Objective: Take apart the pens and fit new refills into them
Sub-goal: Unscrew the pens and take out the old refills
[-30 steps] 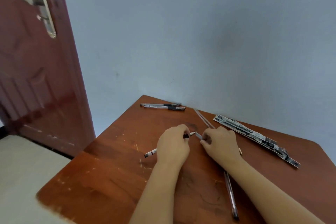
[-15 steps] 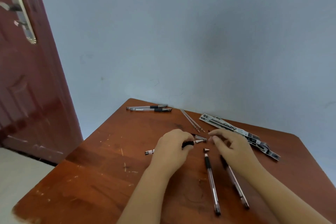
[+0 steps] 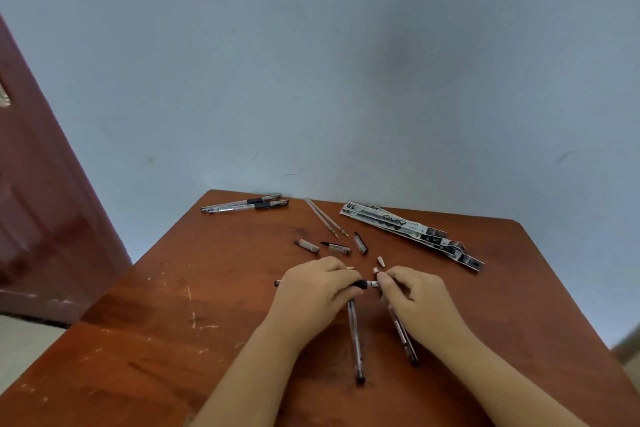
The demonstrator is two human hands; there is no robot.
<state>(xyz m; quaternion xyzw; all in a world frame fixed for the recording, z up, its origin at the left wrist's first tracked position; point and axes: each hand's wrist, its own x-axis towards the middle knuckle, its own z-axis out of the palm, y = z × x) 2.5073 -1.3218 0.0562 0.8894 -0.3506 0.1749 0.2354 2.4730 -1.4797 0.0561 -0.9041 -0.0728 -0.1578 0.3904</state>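
The left hand [image 3: 313, 291] is curled shut around a pen [image 3: 360, 285] at the middle of the wooden table [image 3: 145, 340], and the right hand [image 3: 414, 295] pinches that pen's metal tip end between thumb and forefinger. The held pen lies crosswise, long axis running from 9 to 3 o'clock, black rubber grip and silvery tip toward the right hand, its tail end poking out past the left knuckles at 9 o'clock.

Below the hands, at 6 o'clock, two clear-barrelled pens [image 3: 355, 340] lie lengthwise, partly covered by the fingers, their dark ends toward the person.

At 12 o'clock from the hands, three short clear caps [image 3: 336, 247] with dark clips lie scattered, and a small metal cone [image 3: 381, 261] rests just beside the right fingertips. Farther out, two thin refills [image 3: 323, 218] lie side by side, tips toward the hands. At 1 o'clock a flat printed refill packet [image 3: 408, 230] runs slantwise. At 11 o'clock two whole pens [image 3: 244, 205] lie together by the grey wall [image 3: 311, 62]. The table is reddish, scratched and glossy. A dark red door [image 3: 38, 211] stands at 9 o'clock.
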